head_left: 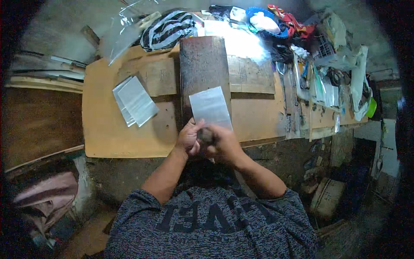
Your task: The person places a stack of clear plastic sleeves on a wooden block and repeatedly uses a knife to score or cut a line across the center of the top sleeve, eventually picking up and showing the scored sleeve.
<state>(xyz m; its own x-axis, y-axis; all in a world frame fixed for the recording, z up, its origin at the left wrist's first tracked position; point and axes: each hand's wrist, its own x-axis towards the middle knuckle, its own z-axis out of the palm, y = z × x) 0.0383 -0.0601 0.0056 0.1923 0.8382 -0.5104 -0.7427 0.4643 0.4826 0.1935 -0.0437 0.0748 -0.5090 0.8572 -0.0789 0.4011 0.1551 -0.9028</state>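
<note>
A pale translucent plastic sheet (209,105) lies over the near part of a long dark board (202,60). At its lower left corner, my left hand (188,139) has its thumb up and fingers curled; what they hold is hard to make out. Close beside it, my right hand (224,144) is closed around a small dark object (206,135), blurred and partly hidden between the hands. More translucent sheets (135,101) lie overlapping to the left of the board.
The board crosses a tan worktable (103,142) with cardboard pieces (250,77) on it. Striped bags (168,30), cloths and a blue basin (267,13) crowd the back. A rack of bags and tools (323,90) is at right. A pink cloth (47,194) hangs lower left.
</note>
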